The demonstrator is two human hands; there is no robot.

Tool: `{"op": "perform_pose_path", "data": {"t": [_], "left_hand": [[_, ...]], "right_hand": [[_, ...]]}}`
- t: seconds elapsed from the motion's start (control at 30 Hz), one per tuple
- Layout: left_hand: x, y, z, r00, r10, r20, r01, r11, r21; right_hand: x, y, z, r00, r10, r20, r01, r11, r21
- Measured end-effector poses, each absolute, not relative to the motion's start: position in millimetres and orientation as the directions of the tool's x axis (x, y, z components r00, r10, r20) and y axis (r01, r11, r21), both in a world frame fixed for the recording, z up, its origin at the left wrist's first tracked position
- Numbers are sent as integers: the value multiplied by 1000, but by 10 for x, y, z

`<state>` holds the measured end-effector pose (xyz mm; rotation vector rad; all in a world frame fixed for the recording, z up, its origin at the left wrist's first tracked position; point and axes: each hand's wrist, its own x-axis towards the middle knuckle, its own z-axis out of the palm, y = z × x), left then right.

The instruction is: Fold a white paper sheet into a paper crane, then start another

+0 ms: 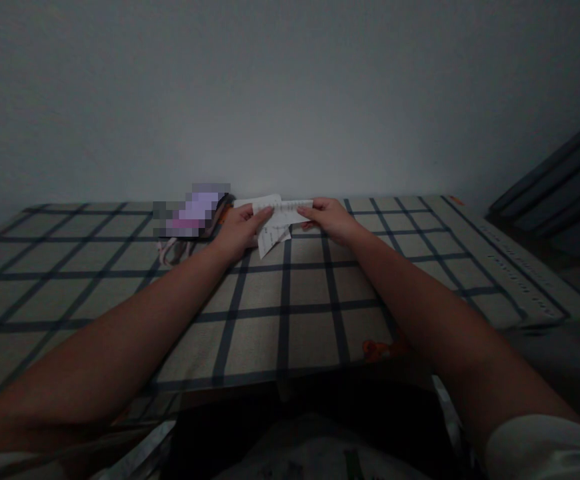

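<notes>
A white sheet of paper (285,215) with faint print is stretched between both hands above the far part of the table. My left hand (239,231) pinches its left side, thumb on top. On the right side, my right hand (333,220) grips the paper between thumb and fingers. One creased corner of the sheet hangs down toward the tablecloth. Just left of my left hand lies a phone-like device with a blurred, lit screen (195,212). The fingers beneath the paper are mostly hidden.
A checked tablecloth (260,333) covers the table, which meets a plain wall (290,100) at the back. A pale cord or strap (174,252) lies by the device. Dark grey folded fabric (555,180) is at the far right.
</notes>
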<state>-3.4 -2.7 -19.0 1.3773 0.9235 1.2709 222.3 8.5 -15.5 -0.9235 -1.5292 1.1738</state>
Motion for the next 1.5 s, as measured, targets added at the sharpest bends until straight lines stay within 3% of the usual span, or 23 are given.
{"op": "perform_pose_path", "data": {"t": [0.4,0.73,1.23,1.5], "left_hand": [[-58,-10,-217,157,957,245,-27,-244,969],[-49,-5,-205,114,969,221,-49,-216,975],[-69,56,-264,109,973,201,-167,-182,969],[-89,74,-255,87,976,201,-191,-182,965]], "right_hand": [[2204,48,-114,-282,939,195,-89,177,-980],[2235,85,-152,-278,930,241,27,258,-966],[2184,63,-126,-282,950,137,-171,90,-981],[2189,61,-136,-310,936,169,-192,112,-975]]}}
